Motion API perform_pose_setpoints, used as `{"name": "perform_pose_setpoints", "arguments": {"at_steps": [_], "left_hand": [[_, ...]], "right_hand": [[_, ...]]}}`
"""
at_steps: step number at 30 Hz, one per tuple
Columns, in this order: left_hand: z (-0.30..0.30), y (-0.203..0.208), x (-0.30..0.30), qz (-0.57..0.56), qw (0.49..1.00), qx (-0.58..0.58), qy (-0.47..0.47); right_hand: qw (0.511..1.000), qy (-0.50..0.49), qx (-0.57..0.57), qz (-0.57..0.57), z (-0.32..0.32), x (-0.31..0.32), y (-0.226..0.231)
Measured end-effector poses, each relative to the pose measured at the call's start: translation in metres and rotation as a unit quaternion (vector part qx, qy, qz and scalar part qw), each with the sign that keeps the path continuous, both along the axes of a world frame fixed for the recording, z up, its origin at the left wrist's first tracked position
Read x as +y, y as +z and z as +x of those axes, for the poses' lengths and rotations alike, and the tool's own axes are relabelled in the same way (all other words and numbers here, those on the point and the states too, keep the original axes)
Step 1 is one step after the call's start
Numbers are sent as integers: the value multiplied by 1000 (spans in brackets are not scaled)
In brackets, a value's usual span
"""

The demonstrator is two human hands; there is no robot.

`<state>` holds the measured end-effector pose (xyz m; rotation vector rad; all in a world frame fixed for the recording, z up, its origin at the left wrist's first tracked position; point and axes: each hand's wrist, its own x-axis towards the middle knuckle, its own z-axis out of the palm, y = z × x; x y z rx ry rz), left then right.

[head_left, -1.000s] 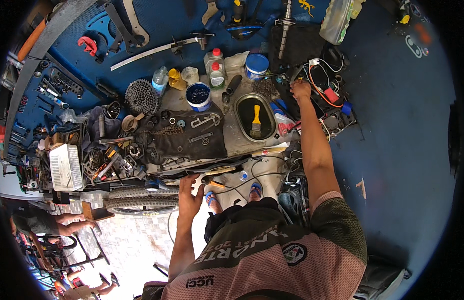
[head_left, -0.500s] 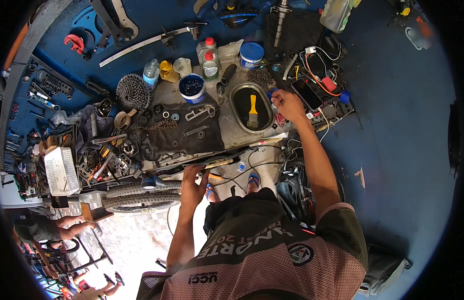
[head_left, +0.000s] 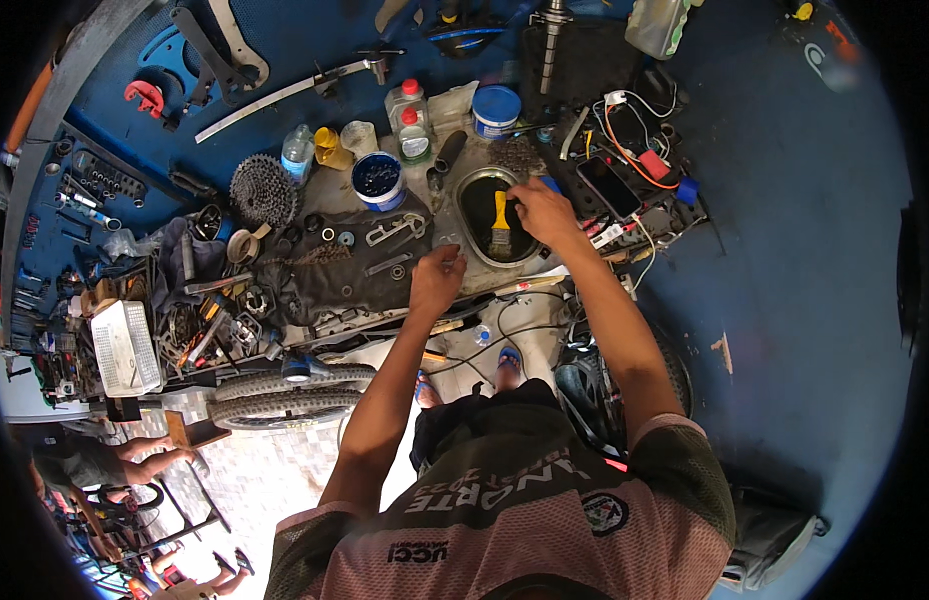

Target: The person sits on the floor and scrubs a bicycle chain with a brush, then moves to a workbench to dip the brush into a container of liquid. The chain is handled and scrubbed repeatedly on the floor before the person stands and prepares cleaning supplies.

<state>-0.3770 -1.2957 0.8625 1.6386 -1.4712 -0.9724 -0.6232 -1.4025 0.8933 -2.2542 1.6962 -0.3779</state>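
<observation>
A yellow-handled paintbrush (head_left: 501, 212) lies in an oval metal tray (head_left: 463, 228) that holds dark liquid. My right hand (head_left: 547, 212) is over the tray's right side, its parted fingertips beside the brush handle. I cannot make out any contact with it. Left of the tray, above the bench's front part, is my left hand (head_left: 438, 280). Its fingers are loosely curled and a little apart, with nothing visible in them. A dark cloth (head_left: 365, 285) with small metal parts spreads to the left of that hand. Behind the cloth stands an open tub of dark blue stuff (head_left: 378, 180).
Right of the tray are a phone (head_left: 610, 188) and tangled cables. Bottles with red caps (head_left: 413, 120), a closed blue-lidded tub (head_left: 497, 110) and a sprocket cassette (head_left: 265, 188) stand behind. At left sit a white basket (head_left: 125, 345) and tyres (head_left: 285, 405). Other people are at lower left.
My right hand has moved left, from beyond the tray's right rim to the brush handle. My left hand has risen from the bench's front edge toward the tray. The brush stays put.
</observation>
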Motion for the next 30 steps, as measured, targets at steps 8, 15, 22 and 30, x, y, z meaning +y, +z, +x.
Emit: {"name": "perform_pose_setpoints", "arguments": {"at_steps": [8, 15, 22, 30], "left_hand": [[-5, 2, 17, 21, 1000, 16, -4], [13, -7, 37, 25, 999, 25, 17], [27, -17, 45, -2, 998, 34, 48], [42, -16, 60, 23, 997, 41, 54]], "right_hand": [[959, 233, 159, 39, 9, -40, -10], [930, 288, 229, -23, 17, -50, -8], [872, 375, 307, -68, 10, -60, 34], [948, 219, 227, 49, -21, -36, 98]]}}
